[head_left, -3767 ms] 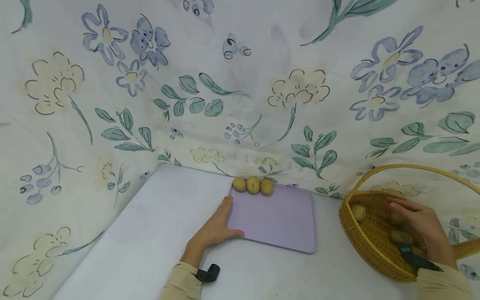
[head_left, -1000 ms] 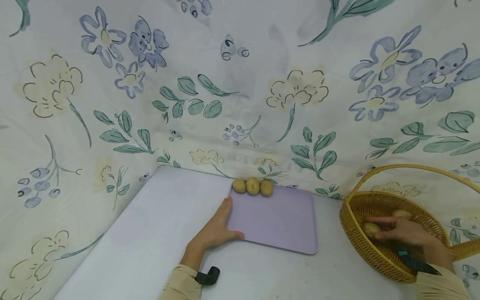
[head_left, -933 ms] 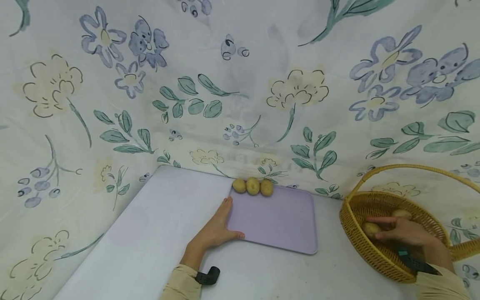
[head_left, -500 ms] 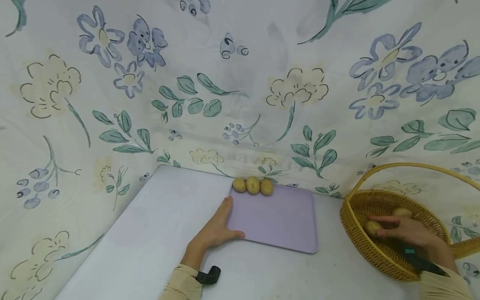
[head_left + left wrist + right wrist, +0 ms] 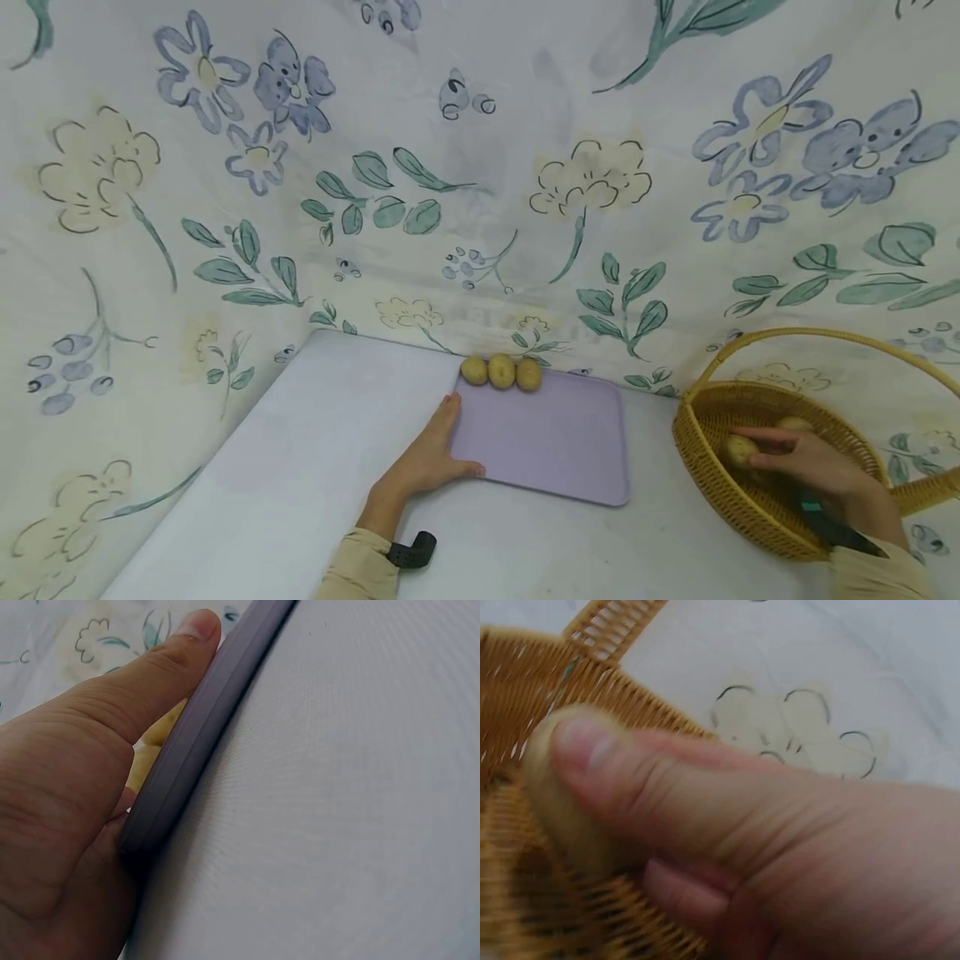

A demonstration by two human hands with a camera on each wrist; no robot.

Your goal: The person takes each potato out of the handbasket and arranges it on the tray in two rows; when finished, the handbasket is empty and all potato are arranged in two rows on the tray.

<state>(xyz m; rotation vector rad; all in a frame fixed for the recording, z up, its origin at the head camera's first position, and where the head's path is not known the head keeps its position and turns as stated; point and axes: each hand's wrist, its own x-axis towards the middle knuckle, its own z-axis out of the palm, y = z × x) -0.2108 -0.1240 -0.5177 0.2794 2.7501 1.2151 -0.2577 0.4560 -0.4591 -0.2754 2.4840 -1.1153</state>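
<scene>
My left hand [image 5: 429, 454] rests at the near left corner of the lilac tray [image 5: 547, 442], its thumb along the front rim and its straight fingers by the left side. In the left wrist view the thumb [image 5: 161, 675] lies against the tray's rim [image 5: 202, 720]. Three potatoes [image 5: 501, 372] sit in a row at the tray's far left corner. Inside the wicker basket [image 5: 720, 487] at the right, my right hand [image 5: 817, 467] grips a potato [image 5: 738, 451] between thumb and fingers. The right wrist view shows this potato [image 5: 574, 799] under the thumb, slightly blurred.
Another potato [image 5: 793, 423] lies in the basket behind the right hand; the hand hides part of the inside. The basket's tall handle [image 5: 810, 332] arches over it. A white table [image 5: 315, 467] lies under everything, with a floral cloth [image 5: 450, 208] rising behind.
Over the last few seconds my right hand has moved from the basket's back right towards its left and taken hold of a potato. My left hand keeps its place on the tray.
</scene>
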